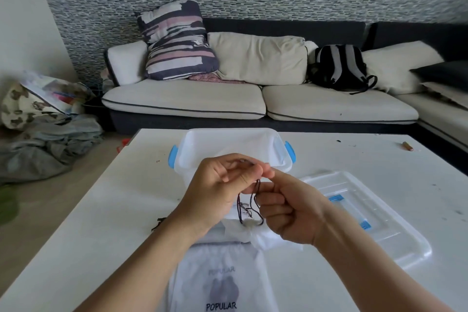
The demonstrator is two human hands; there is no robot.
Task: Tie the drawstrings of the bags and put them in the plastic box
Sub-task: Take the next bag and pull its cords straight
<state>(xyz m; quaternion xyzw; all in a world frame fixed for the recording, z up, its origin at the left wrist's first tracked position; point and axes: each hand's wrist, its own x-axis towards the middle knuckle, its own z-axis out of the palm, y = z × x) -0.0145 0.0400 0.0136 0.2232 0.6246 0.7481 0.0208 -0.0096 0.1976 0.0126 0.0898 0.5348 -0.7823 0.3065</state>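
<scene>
A white drawstring bag [222, 276] printed "POPULAR" lies flat on the white table [101, 223] near the front edge, its gathered mouth pointing away from me. Dark drawstrings [255, 200] rise from that mouth in loops. My left hand [217, 185] pinches the cords at the top between thumb and fingers. My right hand [286, 208] has its fingers curled and pinches the same cords just beside the left. Behind both hands stands the clear plastic box [202, 142] with blue side clips, open at the top.
The box's clear lid [379, 225] lies flat on the table to the right. A small brown object [408, 146] sits near the far right edge. More dark cord [158, 223] shows beside my left forearm. A sofa stands behind the table.
</scene>
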